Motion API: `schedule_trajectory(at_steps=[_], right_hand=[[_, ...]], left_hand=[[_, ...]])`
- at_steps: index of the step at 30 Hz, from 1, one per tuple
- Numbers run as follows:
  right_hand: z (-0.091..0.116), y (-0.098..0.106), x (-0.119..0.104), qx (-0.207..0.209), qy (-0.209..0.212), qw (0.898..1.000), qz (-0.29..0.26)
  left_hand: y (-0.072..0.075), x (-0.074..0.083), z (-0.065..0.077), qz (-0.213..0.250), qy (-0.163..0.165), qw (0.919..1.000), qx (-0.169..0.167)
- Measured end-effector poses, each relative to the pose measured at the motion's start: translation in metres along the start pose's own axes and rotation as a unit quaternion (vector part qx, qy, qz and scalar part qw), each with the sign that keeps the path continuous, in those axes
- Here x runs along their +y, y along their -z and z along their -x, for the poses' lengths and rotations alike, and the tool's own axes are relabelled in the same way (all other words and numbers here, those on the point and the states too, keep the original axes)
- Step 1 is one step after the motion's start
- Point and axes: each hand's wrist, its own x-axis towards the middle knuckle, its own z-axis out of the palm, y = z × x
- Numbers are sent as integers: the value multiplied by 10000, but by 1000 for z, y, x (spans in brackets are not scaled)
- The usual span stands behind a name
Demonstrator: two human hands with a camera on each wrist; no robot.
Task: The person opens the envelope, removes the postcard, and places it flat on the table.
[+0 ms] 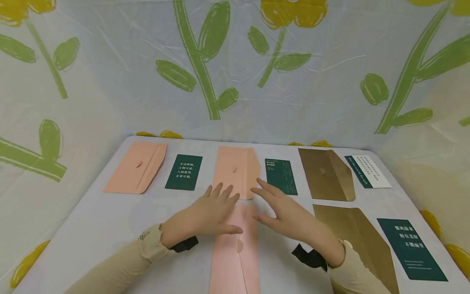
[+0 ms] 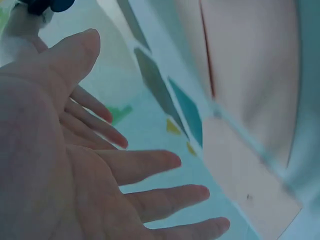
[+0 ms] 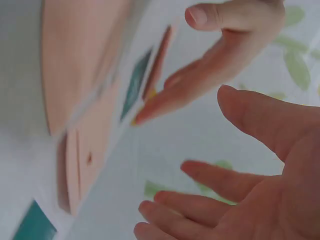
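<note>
My left hand (image 1: pixel 207 212) hovers with fingers spread, overlapping the near pink envelope (image 1: pixel 229 265) in the head view. Across from it, my right hand (image 1: pixel 290 214) is also spread, its fingertips by the lower right corner of the middle pink envelope (image 1: pixel 225 165). Neither hand holds anything; both wrist views show bare palms and extended fingers. The near envelope lies lengthwise toward me with a round tab on its seam. A green card (image 1: pixel 277 169) with pale print lies just beyond my right fingers, partly covered by them.
At the back left lie another pink envelope (image 1: pixel 134 167) and a green card (image 1: pixel 183 172). To the right are two brown envelopes, one far (image 1: pixel 321 175) and one near (image 1: pixel 361 241), a white-and-green card (image 1: pixel 372 171) and a larger green card (image 1: pixel 413 249). A flowered sheet (image 1: pixel 286 110) hangs behind the table.
</note>
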Motion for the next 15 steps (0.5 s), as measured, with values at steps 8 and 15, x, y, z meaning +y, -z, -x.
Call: schedule_trajectory(at_steps=[8, 15], right_hand=[[36, -44, -16, -982, 94, 9940, -476], [53, -74, -24, -1682, -274, 9843, -465]], left_hand=[[-38, 25, 33, 70, -61, 9997, -223], [-57, 41, 43, -359, -2, 9983, -462]])
